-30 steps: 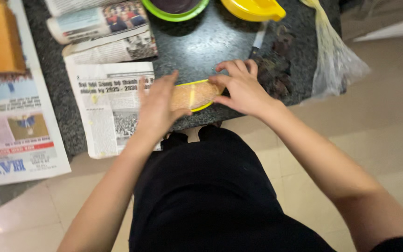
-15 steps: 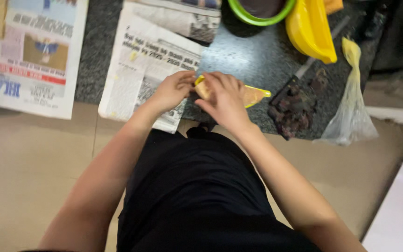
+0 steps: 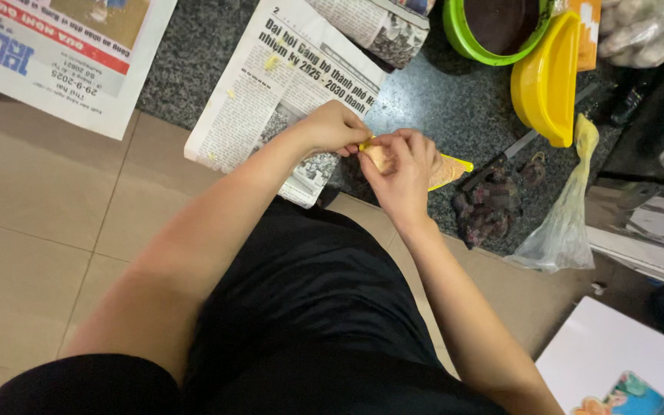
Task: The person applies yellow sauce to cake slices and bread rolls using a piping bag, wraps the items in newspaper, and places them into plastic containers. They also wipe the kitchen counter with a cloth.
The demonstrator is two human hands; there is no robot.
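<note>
The person stands close against a dark stone counter (image 3: pixel 439 100), and both hands meet right at its near edge, probably so the work sits under their eyes. The left hand (image 3: pixel 332 127) is closed into a loose fist, pinching one end of a yellow wrapper (image 3: pixel 449 170); the right hand (image 3: pixel 403 173) curls over the pale piece inside it, fingers pressed down on top, so the two hands grip the same small packet from opposite sides, as if to steady it while working it. A newspaper (image 3: pixel 270 100) lies spread just left of the hands, likely to keep the counter clean. Beyond the packet sit a knife (image 3: pixel 516 146), a dark clump (image 3: pixel 489 207) and a limp plastic bag (image 3: pixel 566 223), all within easy reach. A yellow dish (image 3: pixel 543 81) leans against a green bowl (image 3: pixel 493 34) farther back.
</note>
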